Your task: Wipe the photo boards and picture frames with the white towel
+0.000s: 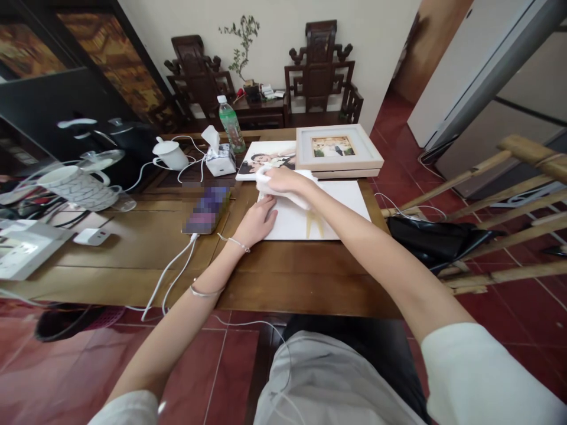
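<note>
A flat white board (348, 203), with yellowish marks near its front edge, lies on the wooden table (296, 274). My right hand (283, 180) is closed on a white cloth (301, 199), pressed over the board's far left part. Part of the cloth hangs out under the wrist. My left hand (259, 219) lies flat at the board's left edge, fingers stretched out. Behind the board is a photo print (250, 167), and a framed picture (339, 147) rests at the back right on another flat frame-like piece.
To the left are a phone (206, 209) on a charging cable, a tissue box (220, 160), a green bottle (232, 125), a lidded white cup (170, 154) and a patterned mug (82, 188). A power strip (29, 251) sits far left. A bamboo chair (500, 200) stands right.
</note>
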{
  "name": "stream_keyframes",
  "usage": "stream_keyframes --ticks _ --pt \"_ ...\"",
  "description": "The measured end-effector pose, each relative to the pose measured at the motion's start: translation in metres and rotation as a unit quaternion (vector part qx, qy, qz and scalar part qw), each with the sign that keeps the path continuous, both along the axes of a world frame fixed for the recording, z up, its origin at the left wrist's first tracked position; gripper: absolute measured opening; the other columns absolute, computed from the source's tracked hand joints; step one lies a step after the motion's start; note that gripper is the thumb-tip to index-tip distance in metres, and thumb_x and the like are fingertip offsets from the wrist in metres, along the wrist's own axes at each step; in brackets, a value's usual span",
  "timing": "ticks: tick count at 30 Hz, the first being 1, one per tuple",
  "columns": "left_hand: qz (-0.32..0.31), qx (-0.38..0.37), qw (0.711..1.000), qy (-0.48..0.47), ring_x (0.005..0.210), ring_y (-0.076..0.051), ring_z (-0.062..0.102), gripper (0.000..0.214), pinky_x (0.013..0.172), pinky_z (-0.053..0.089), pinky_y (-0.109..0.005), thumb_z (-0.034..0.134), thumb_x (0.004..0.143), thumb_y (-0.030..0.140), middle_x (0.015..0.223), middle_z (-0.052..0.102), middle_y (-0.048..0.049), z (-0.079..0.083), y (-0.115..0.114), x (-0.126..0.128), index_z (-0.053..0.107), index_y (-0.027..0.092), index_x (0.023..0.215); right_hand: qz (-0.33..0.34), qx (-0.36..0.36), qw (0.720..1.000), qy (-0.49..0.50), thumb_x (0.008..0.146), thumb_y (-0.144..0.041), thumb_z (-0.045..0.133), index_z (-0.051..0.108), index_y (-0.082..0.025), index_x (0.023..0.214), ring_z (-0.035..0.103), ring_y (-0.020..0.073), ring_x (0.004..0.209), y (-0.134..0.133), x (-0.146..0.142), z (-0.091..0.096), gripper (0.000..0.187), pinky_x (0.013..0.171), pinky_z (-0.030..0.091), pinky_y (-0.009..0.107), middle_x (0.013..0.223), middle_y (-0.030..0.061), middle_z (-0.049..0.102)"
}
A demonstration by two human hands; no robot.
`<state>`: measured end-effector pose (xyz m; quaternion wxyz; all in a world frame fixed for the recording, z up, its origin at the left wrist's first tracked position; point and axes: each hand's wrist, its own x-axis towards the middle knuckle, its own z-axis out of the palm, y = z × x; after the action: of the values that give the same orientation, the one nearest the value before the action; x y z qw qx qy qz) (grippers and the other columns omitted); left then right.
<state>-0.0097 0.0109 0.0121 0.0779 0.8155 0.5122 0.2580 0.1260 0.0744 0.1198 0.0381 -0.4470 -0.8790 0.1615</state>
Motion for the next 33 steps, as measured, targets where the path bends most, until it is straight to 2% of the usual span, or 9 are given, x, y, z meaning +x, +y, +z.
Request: stream_keyframes --ticks 4,8,14,18,20,22,25,30,33 --pt "-0.008 -0.002 1.000 0.004 0.134 -0.032 0.052 0.044 0.118 0.036 -0.048 0.041 0.094 0.029 0.138 0.059 -0.0197 0.002 -0.001 -0.001 0.061 0.006 0.126 0.011 -0.004 1.000 -0.019 0.083 -0.011 0.046 0.064 -0.009 0.123 0.063 0.0259 0.105 0.008 -0.022 0.009 0.044 0.083 0.044 0.031 0.123 0.0173 0.068" --pt "-0.012 0.003 1.000 0.004 0.136 -0.031 0.049 0.042 0.118 0.036 -0.048 0.042 0.094 0.030 0.141 0.056 -0.0177 -0.001 0.000 -0.001 0.060 0.010 0.126 -0.008 -0.010 0.998 -0.068 0.066 -0.001 0.053 0.066 -0.006 0.114 0.063 0.0304 0.101 0.012 -0.009 0.020 0.050 0.079 0.044 0.033 0.117 0.0193 0.069" --pt "-0.016 0.014 1.000 0.009 0.137 -0.030 0.049 0.037 0.117 0.036 -0.050 0.041 0.094 0.027 0.138 0.059 -0.0168 -0.004 0.000 0.000 0.061 0.013 0.121 -0.062 -0.024 0.992 -0.104 0.063 -0.006 0.053 0.065 -0.008 0.104 0.064 0.0297 0.086 0.011 0.063 0.028 0.042 0.067 0.044 0.034 0.100 0.0166 0.070" --pt "-0.017 0.016 1.000 0.014 0.137 -0.030 0.048 0.035 0.117 0.037 -0.050 0.040 0.095 0.025 0.137 0.058 -0.0169 -0.003 -0.001 0.001 0.061 0.012 0.120 -0.143 -0.027 0.987 -0.069 0.067 -0.011 0.051 0.062 -0.014 0.101 0.062 0.0269 0.083 0.007 0.122 0.019 0.036 0.066 0.045 0.033 0.098 0.0131 0.069" --pt "-0.015 0.015 1.000 0.020 0.138 -0.030 0.047 0.036 0.117 0.037 -0.049 0.039 0.095 0.025 0.139 0.057 -0.0175 -0.003 -0.002 0.002 0.060 0.011 0.121 -0.150 -0.024 0.987 -0.057 0.068 -0.012 0.049 0.061 -0.015 0.102 0.062 0.0277 0.087 -0.001 0.147 0.011 0.035 0.071 0.046 0.035 0.103 0.0136 0.068" --pt "-0.013 0.014 1.000 0.022 0.139 -0.030 0.045 0.036 0.117 0.037 -0.050 0.039 0.096 0.024 0.140 0.056 -0.0179 -0.003 -0.002 0.002 0.059 0.011 0.122 -0.131 -0.020 0.990 -0.046 0.068 -0.010 0.048 0.062 -0.015 0.100 0.062 0.0288 0.095 -0.015 0.166 0.003 0.035 0.079 0.047 0.036 0.111 0.0147 0.068" --pt "-0.015 0.012 1.000 0.023 0.139 -0.031 0.045 0.036 0.116 0.038 -0.052 0.038 0.096 0.024 0.140 0.055 -0.0185 -0.003 -0.002 0.002 0.059 0.011 0.122 -0.094 -0.012 0.995 -0.031 0.068 -0.009 0.046 0.064 -0.017 0.098 0.061 0.0296 0.105 -0.054 0.182 -0.005 0.035 0.088 0.045 0.037 0.117 0.0140 0.067" --pt "-0.017 0.015 0.999 0.033 0.138 -0.031 0.046 0.036 0.116 0.037 -0.051 0.038 0.096 0.024 0.141 0.055 -0.0187 -0.002 -0.002 0.002 0.059 0.011 0.122 0.012 -0.034 0.997 -0.067 0.070 -0.005 0.040 0.060 -0.023 0.080 0.061 0.0263 0.080 -0.128 0.187 0.000 0.029 0.075 0.045 0.037 0.080 0.0102 0.065" --pt "-0.011 0.013 0.999 0.037 0.138 -0.031 0.046 0.035 0.116 0.038 -0.053 0.038 0.095 0.024 0.140 0.055 -0.0176 -0.002 -0.002 0.002 0.059 0.012 0.122 0.044 -0.043 0.996 -0.062 0.068 -0.002 0.040 0.055 -0.025 0.074 0.058 0.0237 0.073 -0.143 0.187 0.003 0.028 0.071 0.043 0.036 0.073 0.0071 0.061"
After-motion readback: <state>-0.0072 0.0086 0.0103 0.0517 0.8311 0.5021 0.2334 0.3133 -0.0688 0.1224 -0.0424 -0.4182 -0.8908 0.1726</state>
